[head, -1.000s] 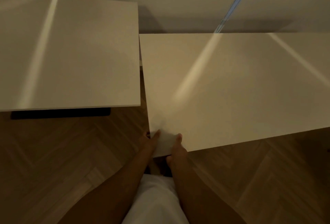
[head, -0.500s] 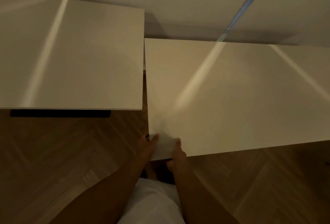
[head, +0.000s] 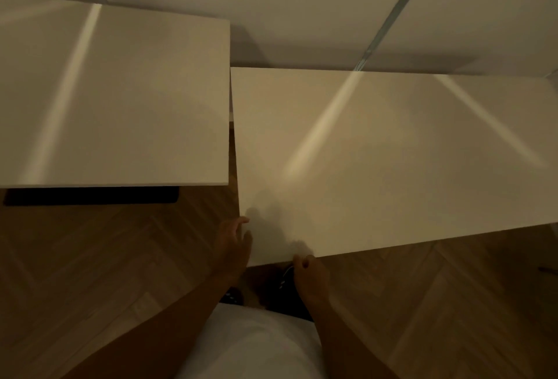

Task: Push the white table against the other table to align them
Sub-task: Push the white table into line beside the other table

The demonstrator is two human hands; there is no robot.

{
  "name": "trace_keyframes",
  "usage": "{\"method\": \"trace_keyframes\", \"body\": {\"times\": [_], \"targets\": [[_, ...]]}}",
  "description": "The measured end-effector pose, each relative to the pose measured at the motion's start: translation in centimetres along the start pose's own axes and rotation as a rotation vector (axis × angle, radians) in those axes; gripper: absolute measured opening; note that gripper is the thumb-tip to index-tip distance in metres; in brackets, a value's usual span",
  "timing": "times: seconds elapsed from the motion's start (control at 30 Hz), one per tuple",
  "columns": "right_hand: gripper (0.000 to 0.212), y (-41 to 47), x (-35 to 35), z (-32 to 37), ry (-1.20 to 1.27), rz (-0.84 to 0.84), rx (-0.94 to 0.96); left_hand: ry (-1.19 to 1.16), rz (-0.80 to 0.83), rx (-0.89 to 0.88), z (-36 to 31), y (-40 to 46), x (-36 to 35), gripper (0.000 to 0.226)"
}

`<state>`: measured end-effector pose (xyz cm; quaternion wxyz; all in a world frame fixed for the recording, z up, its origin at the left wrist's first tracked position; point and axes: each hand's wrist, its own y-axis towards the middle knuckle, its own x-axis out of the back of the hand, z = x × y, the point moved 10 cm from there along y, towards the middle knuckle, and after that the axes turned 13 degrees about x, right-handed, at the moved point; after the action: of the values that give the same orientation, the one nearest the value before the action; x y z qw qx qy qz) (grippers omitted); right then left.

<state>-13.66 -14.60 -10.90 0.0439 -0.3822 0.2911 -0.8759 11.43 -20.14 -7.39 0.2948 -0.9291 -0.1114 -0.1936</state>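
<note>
White table (head: 392, 161): it fills the right part of the view, the tabletop is bare, and its near left corner is between the two hands
Other table (head: 114, 98): it is at the left, also white and bare, with a dark base (head: 90, 196) showing under its near edge
Gap: the two tabletops are just beside each other; only a thin strip of floor shows between their side edges, and it becomes a bit wider toward the person
Alignment: the near edge of the white table comes closer to the person than the near edge of the other table, and its far edge also sits nearer
Left hand (head: 232, 246): it is at the left edge of the white table near the corner, fingers spread and loosely open, one fingertip at the edge; it holds nothing
Right hand (head: 311, 273): it is at the near edge of the white table, fingers curled; I cannot tell if it grips the edge or only touches it
Floor (head: 105, 273): wood in herringbone pattern, dim light
Wall (head: 302, 1): pale panels behind both tables, with a thin metal strip (head: 392, 13) running diagonal
Person: white clothing (head: 256, 345) shows at the bottom between the arms
</note>
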Motion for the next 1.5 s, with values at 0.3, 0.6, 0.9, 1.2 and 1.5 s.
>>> {"method": "trace_keyframes", "body": {"times": [0.3,0.6,0.9,1.2,1.5], "targets": [[0.033,0.7,0.5,6.3,-0.308,-0.103,0.486,0.516,0.022,-0.436,-2.7,-3.4,-2.9,0.06],[0.1,1.8,0.6,7.0,-0.636,0.061,0.772,0.844,0.077,-0.554,0.1,-3.9,-5.8,0.092],[0.107,3.3,0.7,6.9,-0.74,0.209,0.856,0.985,0.067,-0.465,-0.9,-4.2,-8.7,0.092],[0.106,3.5,0.8,6.8,-0.753,0.213,0.898,0.951,0.046,-0.37,-1.2,-4.4,-9.9,0.098],[0.117,5.5,0.9,6.5,-0.807,0.215,0.869,0.972,-0.005,-0.27,-1.3,-3.4,-11.3,0.106]]}}
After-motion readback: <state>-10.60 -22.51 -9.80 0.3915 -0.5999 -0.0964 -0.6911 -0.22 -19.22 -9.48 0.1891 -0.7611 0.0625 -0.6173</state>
